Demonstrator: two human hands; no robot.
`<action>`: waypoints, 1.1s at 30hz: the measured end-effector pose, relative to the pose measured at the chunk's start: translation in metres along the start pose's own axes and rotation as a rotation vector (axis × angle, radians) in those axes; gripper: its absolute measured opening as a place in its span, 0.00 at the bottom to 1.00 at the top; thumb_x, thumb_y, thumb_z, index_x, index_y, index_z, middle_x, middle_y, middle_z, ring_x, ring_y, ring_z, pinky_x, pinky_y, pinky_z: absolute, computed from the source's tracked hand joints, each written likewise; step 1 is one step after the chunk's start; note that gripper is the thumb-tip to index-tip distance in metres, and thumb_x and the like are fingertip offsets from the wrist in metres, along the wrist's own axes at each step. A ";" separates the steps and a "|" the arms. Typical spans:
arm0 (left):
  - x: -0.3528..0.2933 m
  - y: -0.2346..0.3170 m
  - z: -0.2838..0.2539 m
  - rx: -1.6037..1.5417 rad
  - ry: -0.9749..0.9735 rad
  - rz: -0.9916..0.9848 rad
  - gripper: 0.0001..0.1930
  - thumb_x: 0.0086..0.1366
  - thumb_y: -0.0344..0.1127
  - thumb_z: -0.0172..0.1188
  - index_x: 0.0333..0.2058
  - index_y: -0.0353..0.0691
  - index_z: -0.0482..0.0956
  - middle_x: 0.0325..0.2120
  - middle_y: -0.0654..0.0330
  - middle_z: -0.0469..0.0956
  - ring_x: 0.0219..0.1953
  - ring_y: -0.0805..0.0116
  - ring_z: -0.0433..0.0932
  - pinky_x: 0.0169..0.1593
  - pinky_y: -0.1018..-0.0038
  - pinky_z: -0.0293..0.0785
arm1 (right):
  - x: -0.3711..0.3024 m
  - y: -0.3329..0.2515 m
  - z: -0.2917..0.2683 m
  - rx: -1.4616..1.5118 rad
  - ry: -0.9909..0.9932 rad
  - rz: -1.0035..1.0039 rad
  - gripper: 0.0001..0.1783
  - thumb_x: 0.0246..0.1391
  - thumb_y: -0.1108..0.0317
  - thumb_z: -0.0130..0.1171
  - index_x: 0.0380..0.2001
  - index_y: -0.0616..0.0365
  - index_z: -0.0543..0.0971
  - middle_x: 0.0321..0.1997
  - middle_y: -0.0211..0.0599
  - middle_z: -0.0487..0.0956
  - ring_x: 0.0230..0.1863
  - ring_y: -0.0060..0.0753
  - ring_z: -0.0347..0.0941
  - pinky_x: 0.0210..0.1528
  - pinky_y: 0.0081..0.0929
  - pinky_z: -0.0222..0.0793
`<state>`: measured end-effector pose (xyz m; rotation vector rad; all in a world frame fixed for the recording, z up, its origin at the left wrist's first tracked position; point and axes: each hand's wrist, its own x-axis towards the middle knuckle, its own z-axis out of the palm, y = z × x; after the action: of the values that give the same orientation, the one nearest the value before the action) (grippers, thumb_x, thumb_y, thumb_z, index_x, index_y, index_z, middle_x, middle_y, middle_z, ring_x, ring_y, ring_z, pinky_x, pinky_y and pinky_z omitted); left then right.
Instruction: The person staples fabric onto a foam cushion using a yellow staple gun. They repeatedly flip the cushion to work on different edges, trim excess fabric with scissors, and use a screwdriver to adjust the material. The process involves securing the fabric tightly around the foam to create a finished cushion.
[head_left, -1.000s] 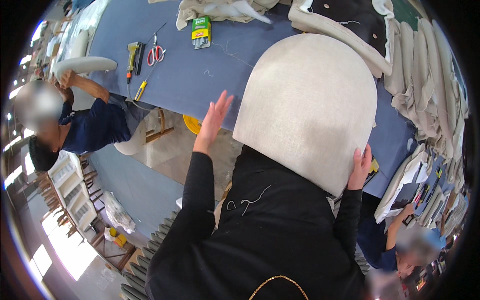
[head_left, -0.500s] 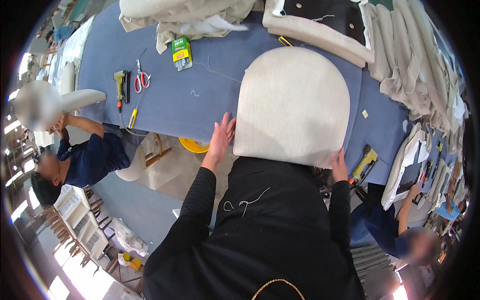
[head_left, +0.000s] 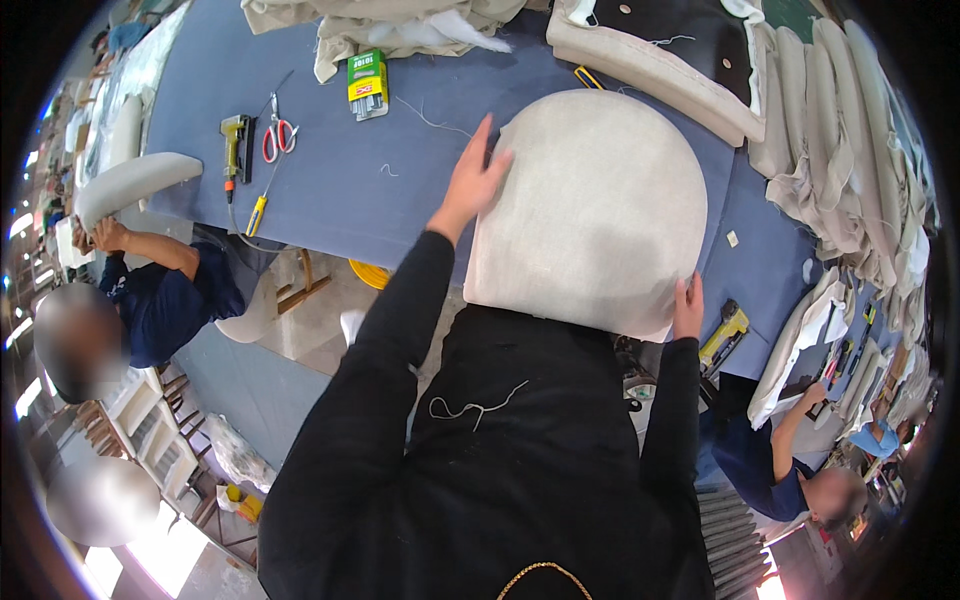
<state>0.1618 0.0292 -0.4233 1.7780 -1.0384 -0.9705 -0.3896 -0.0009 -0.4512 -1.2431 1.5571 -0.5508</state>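
A beige fabric-covered seat cushion [head_left: 590,215], rounded at its far end, lies flat on the blue-grey worktable in front of my body. Against its far left edge rests my left hand [head_left: 473,183], open with the fingers stretched out and thumb apart. My right hand [head_left: 687,310] touches the cushion's right side near the near corner, its fingers extended along the edge rather than wrapped round it. The cushion's near edge meets my black apron [head_left: 530,400], which has a loose pale thread on it.
Left on the table [head_left: 330,170] lie a staple gun [head_left: 236,150], scissors [head_left: 278,135], a yellow-handled tool [head_left: 257,215] and a staple box [head_left: 367,85]. Another staple gun [head_left: 725,335] lies right. Beige covers [head_left: 820,150] pile up at far right. Co-workers stand on both sides.
My left hand has moved forward along the cushion's left edge, from its near part to its far part. My right hand stays by the near right corner. The left co-worker's piece has shifted.
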 end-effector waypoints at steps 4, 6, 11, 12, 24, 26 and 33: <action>-0.066 0.027 0.002 -0.188 -0.045 -0.527 0.37 0.86 0.56 0.56 0.84 0.43 0.64 0.75 0.53 0.77 0.67 0.60 0.81 0.71 0.64 0.76 | 0.022 -0.030 0.013 -0.059 -0.002 -0.058 0.47 0.80 0.53 0.61 0.88 0.64 0.54 0.91 0.53 0.59 0.90 0.46 0.54 0.89 0.41 0.49; -0.064 0.064 -0.015 -0.341 -0.123 -0.528 0.36 0.87 0.55 0.56 0.83 0.42 0.67 0.74 0.57 0.78 0.66 0.66 0.80 0.69 0.68 0.76 | 0.014 -0.066 -0.003 0.012 0.011 -0.039 0.49 0.80 0.54 0.61 0.89 0.60 0.49 0.93 0.50 0.54 0.91 0.46 0.51 0.89 0.40 0.47; -0.015 0.162 -0.069 -0.449 -0.516 -0.025 0.34 0.86 0.51 0.59 0.80 0.36 0.70 0.68 0.59 0.83 0.58 0.66 0.85 0.61 0.63 0.82 | -0.105 -0.207 -0.144 0.161 -0.276 -0.061 0.41 0.81 0.52 0.54 0.87 0.61 0.61 0.86 0.44 0.68 0.83 0.35 0.65 0.84 0.37 0.59; -0.006 0.177 -0.065 -0.307 -0.460 0.277 0.32 0.86 0.50 0.59 0.77 0.35 0.72 0.66 0.58 0.84 0.54 0.64 0.87 0.58 0.61 0.84 | -0.140 -0.233 -0.169 -0.092 -0.180 -0.085 0.42 0.81 0.48 0.55 0.86 0.62 0.63 0.83 0.44 0.72 0.80 0.36 0.70 0.81 0.38 0.65; 0.008 0.075 0.075 0.870 -0.508 0.225 0.22 0.73 0.54 0.66 0.50 0.40 0.88 0.48 0.43 0.89 0.57 0.41 0.87 0.58 0.46 0.84 | -0.239 -0.231 -0.042 -0.144 1.029 -0.366 0.39 0.59 0.76 0.68 0.73 0.66 0.68 0.66 0.46 0.78 0.67 0.40 0.74 0.75 0.40 0.68; -0.013 0.040 0.071 0.897 -0.416 0.211 0.18 0.68 0.46 0.69 0.52 0.45 0.88 0.41 0.45 0.90 0.46 0.38 0.90 0.51 0.43 0.87 | -0.248 -0.267 -0.039 -0.221 0.814 -0.424 0.47 0.51 0.69 0.77 0.73 0.65 0.69 0.62 0.49 0.81 0.63 0.48 0.79 0.73 0.44 0.72; -0.023 0.021 0.050 1.030 -0.402 0.124 0.24 0.56 0.48 0.81 0.48 0.43 0.88 0.43 0.47 0.92 0.50 0.43 0.92 0.53 0.48 0.88 | -0.190 -0.339 -0.043 0.242 0.817 -0.626 0.58 0.52 0.77 0.73 0.85 0.69 0.58 0.78 0.54 0.75 0.77 0.44 0.74 0.80 0.37 0.67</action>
<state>0.1030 0.0295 -0.4168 2.2966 -2.1463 -0.7673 -0.2923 0.0385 -0.0745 -1.3870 1.6314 -1.7687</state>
